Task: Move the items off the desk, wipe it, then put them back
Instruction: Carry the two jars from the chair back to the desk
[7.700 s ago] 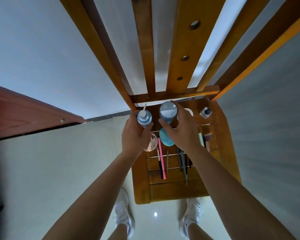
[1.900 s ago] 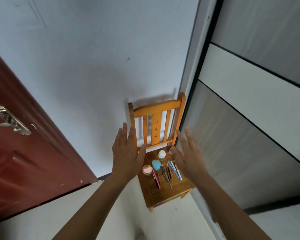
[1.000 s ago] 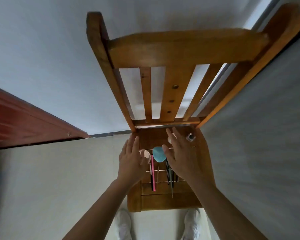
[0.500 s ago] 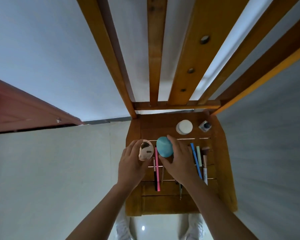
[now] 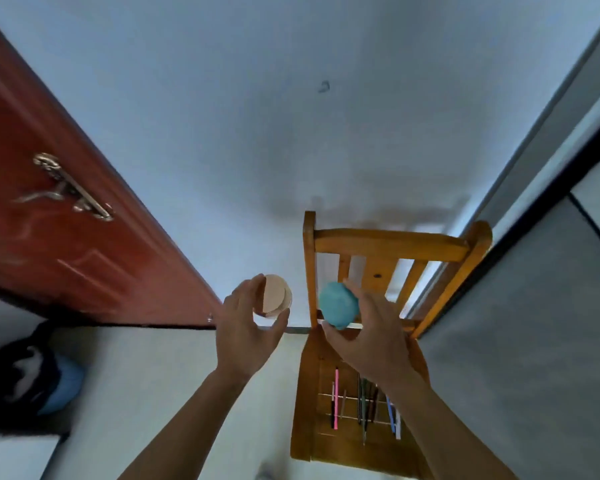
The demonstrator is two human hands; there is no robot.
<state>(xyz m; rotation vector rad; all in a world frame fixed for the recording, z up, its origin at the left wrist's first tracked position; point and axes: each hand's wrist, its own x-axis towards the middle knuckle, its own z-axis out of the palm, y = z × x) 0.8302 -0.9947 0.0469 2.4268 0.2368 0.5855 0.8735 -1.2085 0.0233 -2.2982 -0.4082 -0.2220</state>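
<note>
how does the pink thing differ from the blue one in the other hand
The pink disc is pale pink; the blue lump is teal. The pink disc is flat and thin; the blue lump is rounded like an egg. The pink disc shows against the wall, the blue lump against the chair back. Both are pinched in the air, by left hand and right hand.

Reaching forward and up with both bare forearms, wrists nearly straight. Pinching round pink case (image 5: 275, 295) in left hand (image 5: 246, 329): index finger curled over top of grip, thumb beneath, other fingers tucked behind. Cupping blue egg-shaped sponge (image 5: 337, 304) in right hand (image 5: 373, 336): thumb under grip, fingers curled over the top, back of hand toward camera. Hands level, near each other, not touching.
</note>
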